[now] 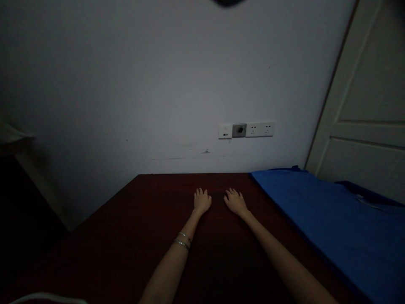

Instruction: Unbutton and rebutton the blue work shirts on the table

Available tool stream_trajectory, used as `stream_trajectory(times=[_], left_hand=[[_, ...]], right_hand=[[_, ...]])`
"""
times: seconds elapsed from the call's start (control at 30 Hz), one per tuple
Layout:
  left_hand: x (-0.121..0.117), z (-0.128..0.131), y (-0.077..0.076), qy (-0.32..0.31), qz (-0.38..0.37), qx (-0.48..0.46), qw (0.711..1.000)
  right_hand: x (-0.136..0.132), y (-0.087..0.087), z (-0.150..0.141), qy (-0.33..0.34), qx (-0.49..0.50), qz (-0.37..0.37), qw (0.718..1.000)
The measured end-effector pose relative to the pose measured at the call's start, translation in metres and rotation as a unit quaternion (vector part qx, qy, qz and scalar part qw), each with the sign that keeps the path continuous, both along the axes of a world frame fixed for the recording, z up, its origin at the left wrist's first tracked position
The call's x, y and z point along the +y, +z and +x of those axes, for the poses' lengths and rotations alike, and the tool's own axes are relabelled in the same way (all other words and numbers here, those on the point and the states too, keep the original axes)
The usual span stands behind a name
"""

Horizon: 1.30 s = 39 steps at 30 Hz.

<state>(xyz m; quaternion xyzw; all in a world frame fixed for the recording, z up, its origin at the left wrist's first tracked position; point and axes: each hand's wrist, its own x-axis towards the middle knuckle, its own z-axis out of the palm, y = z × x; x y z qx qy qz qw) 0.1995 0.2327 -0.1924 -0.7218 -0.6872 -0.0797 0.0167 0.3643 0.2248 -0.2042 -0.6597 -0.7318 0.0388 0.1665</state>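
Both arms reach forward over a dark red-brown table. My left hand lies palm down on the tabletop, fingers apart, holding nothing. Two silvery bangles circle that forearm. A short gap to the right, my right hand rests palm down as well, its fingers spread and nothing in them. The blue cloth covers the table's right side, nearer to my right hand and apart from it.
Behind the table rises a pale wall with a row of sockets and switch plates. A panelled white door stands at the right. Dark furniture is at the left. A pale curved edge shows at bottom left.
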Motion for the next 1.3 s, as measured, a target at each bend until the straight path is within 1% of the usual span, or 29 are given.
stream_trajectory(times=[0.27, 0.63, 0.83, 1.13, 1.2, 1.23, 1.3], left_hand=[[0.003, -0.002, -0.002, -0.007, -0.002, -0.015, 1.0], [0.003, -0.002, -0.003, -0.006, 0.005, -0.003, 1.0], [0.006, -0.003, -0.004, -0.01, 0.003, -0.005, 1.0], [0.005, -0.001, 0.0, -0.009, -0.011, -0.016, 1.0], [0.003, -0.001, 0.002, -0.009, -0.009, -0.034, 0.999], [0.003, -0.001, 0.003, -0.008, -0.007, -0.06, 0.998], [0.003, -0.002, 0.007, 0.002, 0.0, -0.175, 0.985]], right_hand=[[-0.003, 0.005, 0.0, -0.003, 0.009, -0.013, 1.0], [-0.005, 0.005, 0.001, 0.005, 0.023, 0.002, 1.0], [-0.005, 0.008, 0.001, 0.0, 0.026, -0.011, 1.0], [-0.006, 0.01, 0.002, 0.004, 0.043, -0.007, 0.999], [-0.008, 0.012, 0.003, 0.005, 0.076, -0.007, 0.997], [-0.009, 0.013, 0.004, 0.006, 0.098, -0.007, 0.995], [-0.009, 0.017, 0.007, 0.008, 0.14, -0.005, 0.99]])
